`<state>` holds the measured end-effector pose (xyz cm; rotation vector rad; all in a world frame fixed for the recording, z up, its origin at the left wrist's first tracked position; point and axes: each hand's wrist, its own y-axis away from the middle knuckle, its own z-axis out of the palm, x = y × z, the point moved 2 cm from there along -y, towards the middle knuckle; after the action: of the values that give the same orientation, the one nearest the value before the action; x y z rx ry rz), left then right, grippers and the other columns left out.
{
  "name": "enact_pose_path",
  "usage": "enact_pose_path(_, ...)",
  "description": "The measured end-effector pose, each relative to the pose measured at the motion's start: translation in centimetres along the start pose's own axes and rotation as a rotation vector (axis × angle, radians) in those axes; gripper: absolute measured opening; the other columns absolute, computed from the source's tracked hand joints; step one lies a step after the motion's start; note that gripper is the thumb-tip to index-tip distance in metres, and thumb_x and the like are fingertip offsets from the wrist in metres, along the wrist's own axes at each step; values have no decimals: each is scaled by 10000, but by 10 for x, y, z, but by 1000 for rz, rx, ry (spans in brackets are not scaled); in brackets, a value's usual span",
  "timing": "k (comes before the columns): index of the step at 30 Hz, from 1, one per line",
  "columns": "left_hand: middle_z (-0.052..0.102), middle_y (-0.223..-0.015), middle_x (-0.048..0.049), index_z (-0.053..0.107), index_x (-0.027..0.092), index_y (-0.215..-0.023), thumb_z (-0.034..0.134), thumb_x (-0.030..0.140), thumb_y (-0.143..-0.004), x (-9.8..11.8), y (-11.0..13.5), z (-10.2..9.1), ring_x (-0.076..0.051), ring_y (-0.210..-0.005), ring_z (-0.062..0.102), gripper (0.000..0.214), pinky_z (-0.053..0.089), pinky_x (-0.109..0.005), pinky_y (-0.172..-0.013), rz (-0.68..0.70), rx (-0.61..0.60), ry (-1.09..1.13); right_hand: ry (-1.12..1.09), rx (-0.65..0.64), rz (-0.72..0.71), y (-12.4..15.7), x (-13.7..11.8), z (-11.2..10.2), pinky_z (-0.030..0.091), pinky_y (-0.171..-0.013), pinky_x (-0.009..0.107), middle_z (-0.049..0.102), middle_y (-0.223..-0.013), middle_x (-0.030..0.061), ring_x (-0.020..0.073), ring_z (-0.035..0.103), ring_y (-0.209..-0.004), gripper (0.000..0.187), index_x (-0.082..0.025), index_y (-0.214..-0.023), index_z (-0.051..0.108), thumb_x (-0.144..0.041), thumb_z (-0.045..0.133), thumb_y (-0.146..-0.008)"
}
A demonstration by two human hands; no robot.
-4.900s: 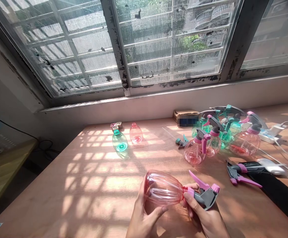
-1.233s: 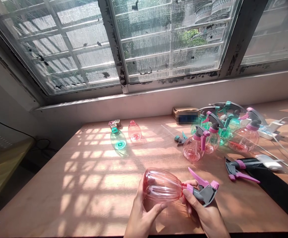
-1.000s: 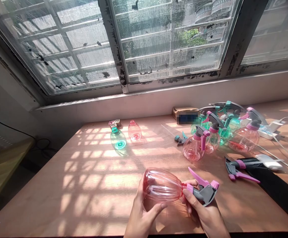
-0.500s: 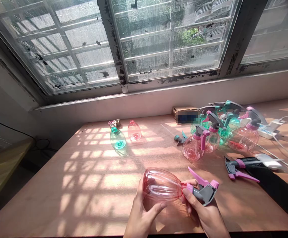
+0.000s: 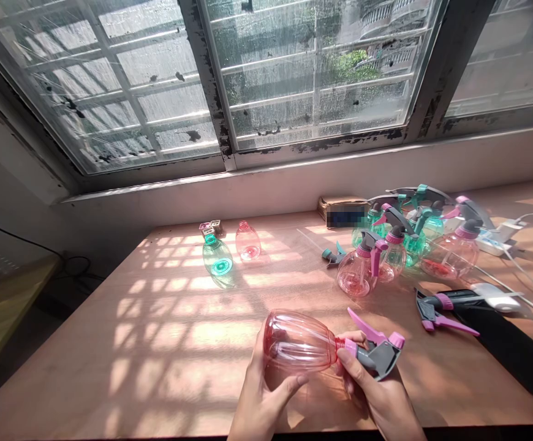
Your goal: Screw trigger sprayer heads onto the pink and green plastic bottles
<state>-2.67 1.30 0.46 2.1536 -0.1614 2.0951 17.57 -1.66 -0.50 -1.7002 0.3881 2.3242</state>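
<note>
A clear pink spray bottle [image 5: 301, 342] lies sideways between my hands above the near part of the table. Around its base end curls my left hand [image 5: 266, 386], thumb along the lower side. At the neck, my right hand [image 5: 377, 392] pinches the pink collar of the spray head [image 5: 381, 355], which is grey with a pink trigger and nozzle. The head sits at the bottle's mouth; how tightly it is screwed on I cannot tell. My right fingers behind the neck are partly hidden.
A green bottle [image 5: 217, 257] and a pink bottle [image 5: 248, 242] without heads stand at the back. Several assembled spray bottles [image 5: 357, 275] cluster right. Loose spray heads [image 5: 443, 306] [image 5: 333, 256], a black pad [image 5: 514, 349], a white mouse [image 5: 500, 299], cables and a cardboard box [image 5: 328, 214] lie around.
Almost nothing differs. Both hands keep the same hold on the bottle and spray head, and the view has shifted very slightly.
</note>
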Motion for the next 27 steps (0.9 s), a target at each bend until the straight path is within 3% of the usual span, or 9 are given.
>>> enact_pose_path(19, 565, -1614, -97, 414, 298, -1632, 856, 460, -830, -2, 1, -1, -342, -1524, 469, 930, 329, -459, -1286, -5, 19, -47, 31, -9, -13, -1, 1, -3, 433, -449, 196, 671, -607, -15, 108, 546, -459, 429, -214, -952, 704, -589, 870, -828)
enact_pose_path(27, 501, -1672, -78, 393, 356, -1637, 838, 453, -864, -14, -2, -6, -347, -1548, 434, 898, 308, -494, -1298, 36, -10, -59, 0, -9, -20, 0, 2, -2, 432, -452, 188, 675, -603, -22, 100, 546, -454, 423, -219, -969, 681, -587, 855, -852)
